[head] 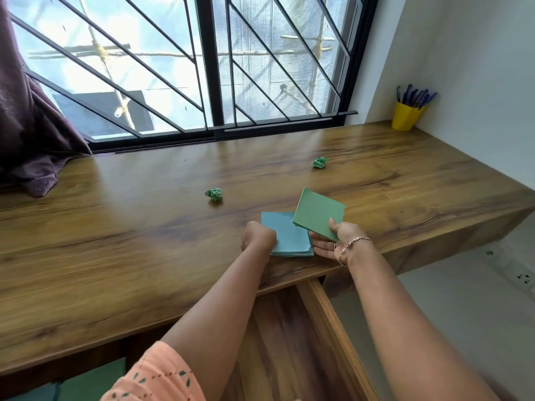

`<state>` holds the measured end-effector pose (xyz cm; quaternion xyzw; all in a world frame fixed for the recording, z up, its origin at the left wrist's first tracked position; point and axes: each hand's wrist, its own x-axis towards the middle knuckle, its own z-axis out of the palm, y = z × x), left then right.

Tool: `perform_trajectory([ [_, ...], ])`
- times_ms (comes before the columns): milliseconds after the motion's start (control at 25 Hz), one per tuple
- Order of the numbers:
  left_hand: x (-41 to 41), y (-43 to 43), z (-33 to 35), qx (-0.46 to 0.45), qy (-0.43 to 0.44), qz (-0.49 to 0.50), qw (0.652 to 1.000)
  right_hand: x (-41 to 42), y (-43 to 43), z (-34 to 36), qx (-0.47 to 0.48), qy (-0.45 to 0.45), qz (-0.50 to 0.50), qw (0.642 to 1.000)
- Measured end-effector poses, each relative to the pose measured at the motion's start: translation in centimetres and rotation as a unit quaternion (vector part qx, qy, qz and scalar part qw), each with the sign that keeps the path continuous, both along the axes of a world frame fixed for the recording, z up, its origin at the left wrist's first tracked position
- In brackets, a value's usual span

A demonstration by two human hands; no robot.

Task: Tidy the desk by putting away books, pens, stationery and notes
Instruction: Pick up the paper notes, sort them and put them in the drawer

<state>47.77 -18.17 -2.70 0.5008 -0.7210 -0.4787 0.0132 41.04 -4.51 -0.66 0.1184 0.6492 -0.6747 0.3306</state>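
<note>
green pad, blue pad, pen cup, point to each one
green pad (318,211): head view, middle of its top sheet.
blue pad (291,237): head view, bare middle of its top sheet.
pen cup (406,118): head view, front of its yellow wall.

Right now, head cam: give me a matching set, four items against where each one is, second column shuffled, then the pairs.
Items
1. blue note stack
2. green note stack
3. yellow pen cup
4. purple curtain

Places
A. far right back corner of the desk
B. held tilted in the right hand
C. flat on the desk near its front edge, left hand gripping its side
D. draped onto the desk's far left end

Pairs: 1-C, 2-B, 3-A, 4-D
</note>
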Motion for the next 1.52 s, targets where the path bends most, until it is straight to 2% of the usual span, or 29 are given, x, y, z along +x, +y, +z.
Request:
perform_trajectory([
  [120,1.2,-0.8,0.1,0.053,0.060,0.012,0.997,1.4,0.1,0.8,-0.038,0.004,-0.009,0.999],
  [280,5.6,-2.5,2.4,0.163,0.165,0.026,0.972,3.8,0.0,2.2,-0.084,0.003,0.013,0.996],
  [400,11.1,-3.7,4.6,0.164,0.205,0.008,0.965,7.3,-0.9,3.2,-0.119,0.009,0.054,0.991],
  [560,19.0,-5.8,5.9,0.093,0.172,-0.015,0.981,13.2,-3.2,3.1,-0.140,-0.010,0.132,0.981],
  [760,29.4,-8.9,6.9,0.117,0.178,0.034,0.976,21.0,-6.9,2.6,-0.139,-0.067,0.237,0.959],
  [1040,40.5,-12.6,3.8,0.098,0.091,0.071,0.988,29.3,-11.0,-1.4,-0.060,-0.135,0.343,0.928],
  [1200,43.1,-13.9,0.8,0.075,0.037,0.114,0.990,31.4,-12.0,-3.9,0.004,-0.154,0.354,0.922],
  [1400,43.6,-15.7,-3.2,0.052,-0.024,0.142,0.988,31.4,-13.1,-6.6,0.102,-0.132,0.318,0.933],
  [1520,42.5,-16.4,-4.5,-0.032,-0.081,0.118,0.989,31.1,-14.9,-8.7,0.140,-0.086,0.280,0.946],
])
